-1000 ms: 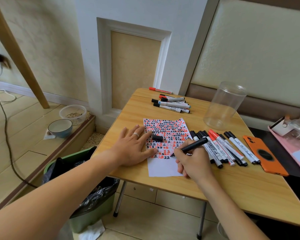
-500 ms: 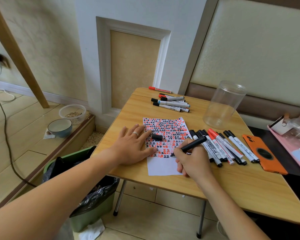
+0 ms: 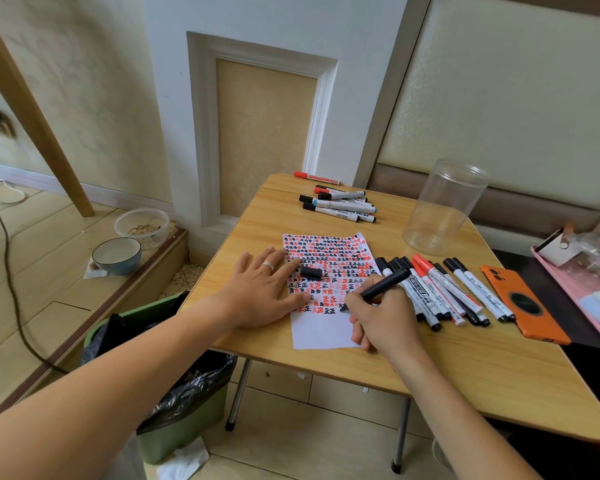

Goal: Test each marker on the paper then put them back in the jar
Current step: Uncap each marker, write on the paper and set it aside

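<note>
One jar (image 3: 442,209), one paper (image 3: 326,289), one loose black cap (image 3: 311,272), one orange phone (image 3: 525,304), two bowls (image 3: 116,255) on the floor; marker piles too overlapped to count exactly.

Bare tabletop (image 3: 482,375) lies open behind and to the right of the right hand (image 3: 383,322). Just right of its knuckles a row of markers (image 3: 440,292) and an orange phone (image 3: 523,303) block the way. Ahead, the jar (image 3: 444,206) stands past clear wood. A loose cap (image 3: 311,272) sits beside the left hand's (image 3: 262,289) fingertips; more markers (image 3: 340,204) lie well beyond.
</note>
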